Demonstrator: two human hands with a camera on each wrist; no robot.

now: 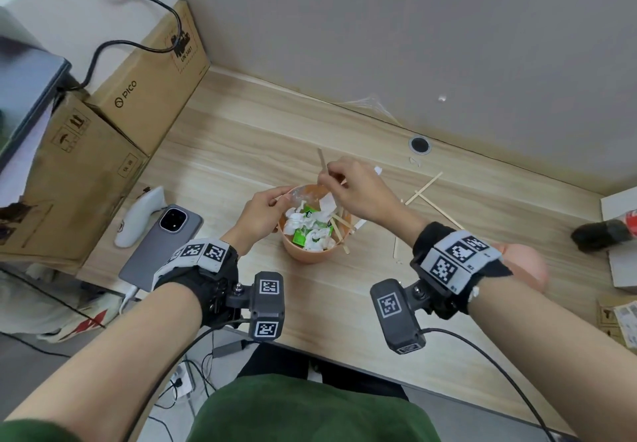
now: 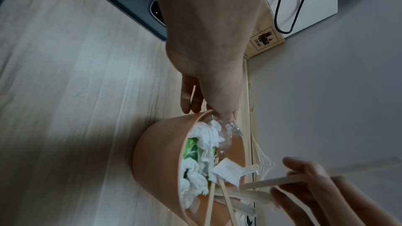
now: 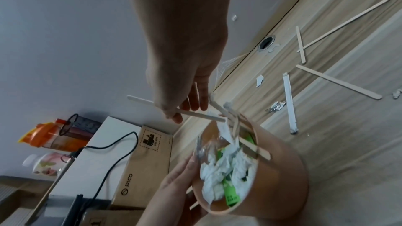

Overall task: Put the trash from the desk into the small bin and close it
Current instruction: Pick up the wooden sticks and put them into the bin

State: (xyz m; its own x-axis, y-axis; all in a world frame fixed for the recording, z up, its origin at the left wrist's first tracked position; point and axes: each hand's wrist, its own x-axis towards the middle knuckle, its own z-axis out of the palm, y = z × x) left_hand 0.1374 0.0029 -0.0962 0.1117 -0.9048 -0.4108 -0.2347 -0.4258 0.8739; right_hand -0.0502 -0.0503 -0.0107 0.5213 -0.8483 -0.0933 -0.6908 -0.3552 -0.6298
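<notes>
Bin (image 1: 312, 254): one, small, round, smooth peach plastic, upright on the worktop (image 1: 241, 131) in front of us, lid off. Contents: crumpled white tissue (image 1: 303, 226), a green wrapper (image 1: 301, 236), clear film (image 2: 228, 137), and flat wooden sticks (image 1: 339, 226) leaning over the rim; we cannot count these exactly.

Left hand (image 1: 263, 216): our fingers pinch the bin's near-left rim, thumb inside at the film.

Right hand (image 1: 358, 191): just above the bin's far rim, our fingers grasp one thin flat wooden stick (image 1: 322, 162), rounded at the end, tilted.

Loose on the worktop, right of the bin: three long flat sticks (image 3: 339, 82), two of them crossed; one white paper sleeve (image 3: 290, 104), long and narrow; one crumpled foil scrap (image 3: 276, 108); a few small white paper scraps (image 3: 260, 80).

Lid (image 1: 527, 266): one, peach, rounded, partly hidden behind our right wrist.

Left of the bin: one grey phone (image 1: 162, 245), face down, cable attached; one white controller (image 1: 138, 216); two brown cardboard boxes (image 1: 86, 152).
</notes>
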